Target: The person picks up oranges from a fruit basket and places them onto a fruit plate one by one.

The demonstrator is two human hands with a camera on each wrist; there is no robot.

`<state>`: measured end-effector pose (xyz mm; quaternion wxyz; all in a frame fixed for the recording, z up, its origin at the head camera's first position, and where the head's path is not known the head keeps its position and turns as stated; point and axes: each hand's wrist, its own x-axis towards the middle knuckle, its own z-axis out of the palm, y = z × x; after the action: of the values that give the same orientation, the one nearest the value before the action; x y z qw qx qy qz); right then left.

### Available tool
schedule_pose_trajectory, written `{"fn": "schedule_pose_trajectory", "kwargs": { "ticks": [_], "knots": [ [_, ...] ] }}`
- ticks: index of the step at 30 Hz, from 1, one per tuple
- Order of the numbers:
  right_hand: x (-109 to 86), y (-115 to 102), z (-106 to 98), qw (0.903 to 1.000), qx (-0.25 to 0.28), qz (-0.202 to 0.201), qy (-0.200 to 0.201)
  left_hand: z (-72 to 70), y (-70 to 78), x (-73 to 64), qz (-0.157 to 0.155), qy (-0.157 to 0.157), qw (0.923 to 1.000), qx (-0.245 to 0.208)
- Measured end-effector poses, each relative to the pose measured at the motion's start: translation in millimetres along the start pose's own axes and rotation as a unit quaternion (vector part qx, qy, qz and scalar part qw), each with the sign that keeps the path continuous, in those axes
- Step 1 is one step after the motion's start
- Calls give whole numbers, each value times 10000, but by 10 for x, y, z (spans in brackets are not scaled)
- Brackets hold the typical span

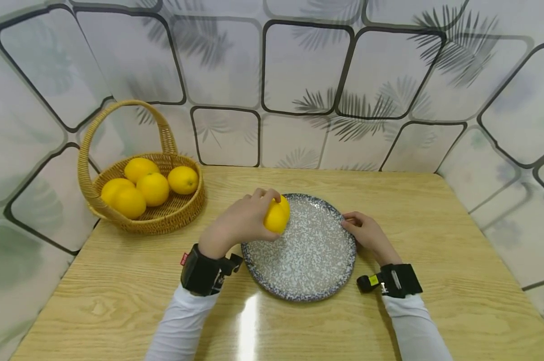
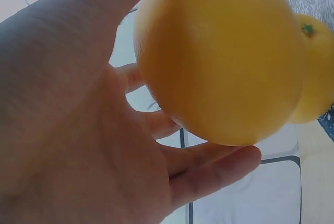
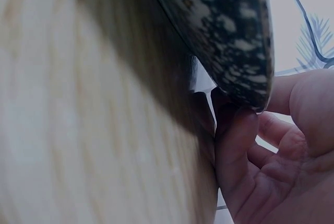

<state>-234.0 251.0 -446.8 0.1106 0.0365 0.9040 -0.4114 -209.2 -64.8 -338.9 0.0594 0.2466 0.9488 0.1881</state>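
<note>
My left hand (image 1: 244, 218) holds an orange (image 1: 275, 219) over the left part of a round speckled grey plate (image 1: 317, 250). In the left wrist view, that orange (image 2: 219, 57) fills the space between the thumb and the spread, curved fingers (image 2: 219, 177). Behind it, a second orange (image 2: 315, 72) with a green stem mark sits at the plate's edge, mostly hidden in the head view. My right hand (image 1: 366, 233) grips the plate's right rim. Seen from the right wrist, its fingers reach under the dark speckled rim (image 3: 240, 62), with the thumb on the other side.
A wicker basket (image 1: 195, 213) with a tall arched handle stands at the back left, with several oranges (image 1: 153, 189) inside. Wood-grain tabletop (image 1: 434, 301) surrounds the plate. Patterned wall covering (image 1: 226, 135) rises behind the table and along both sides.
</note>
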Motion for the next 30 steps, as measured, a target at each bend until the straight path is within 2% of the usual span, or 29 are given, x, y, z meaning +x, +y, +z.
{"fn": "schedule_pose_trajectory", "kwargs": {
  "ticks": [7, 13, 20, 30],
  "knots": [
    [-3, -2, -7, 10000, 92, 21, -19, 4, 43, -6, 36, 21, 9999, 152],
    [15, 12, -2, 10000, 41, 37, -27, 44, 87, 10, 103, -104, 9997, 210],
    [8, 38, 5, 9999, 103, 32, -24, 117, 121, 46, 387, -197, 9984, 375],
    [10, 33, -6, 10000, 75, -12, -24, 197, 157, 85, 662, -82, 9967, 468]
  ]
}}
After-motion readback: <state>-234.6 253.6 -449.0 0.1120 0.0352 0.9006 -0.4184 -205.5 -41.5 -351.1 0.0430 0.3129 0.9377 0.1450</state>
